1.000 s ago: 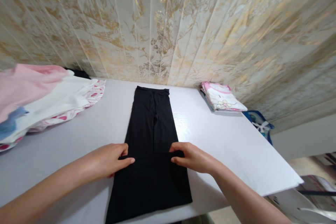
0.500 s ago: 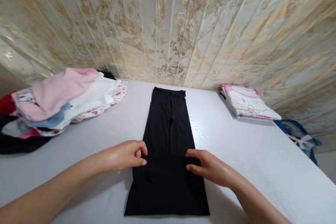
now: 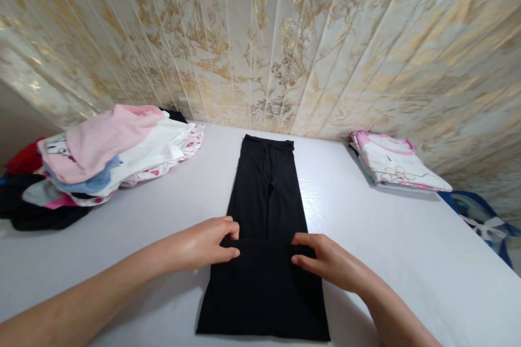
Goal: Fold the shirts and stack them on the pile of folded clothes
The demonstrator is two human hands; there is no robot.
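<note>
A pair of black pants (image 3: 266, 190) lies lengthwise on the white table, waistband at the far end. Its near part is folded over on itself, and the folded layer's upper edge crosses at about mid-length. My left hand (image 3: 209, 241) pinches that edge at the left side, thumb below and curled fingers above. At the right side, my right hand (image 3: 325, 260) grips the same edge between thumb and fingers. The fabric between the hands looks flat. Part of the cloth under the fold is hidden.
A loose heap of clothes (image 3: 118, 146), pink, white, red and black, lies at the left of the white table (image 3: 366, 238). Folded clothes (image 3: 399, 162) are stacked at the back right. A blue-edged bag (image 3: 484, 217) sits past the right edge. A gold-patterned curtain (image 3: 260, 38) hangs behind.
My left hand has moved slightly inward over the pants' edge. My right hand stays in nearly the same place on the fold. The camera view has shifted a little to the left.
</note>
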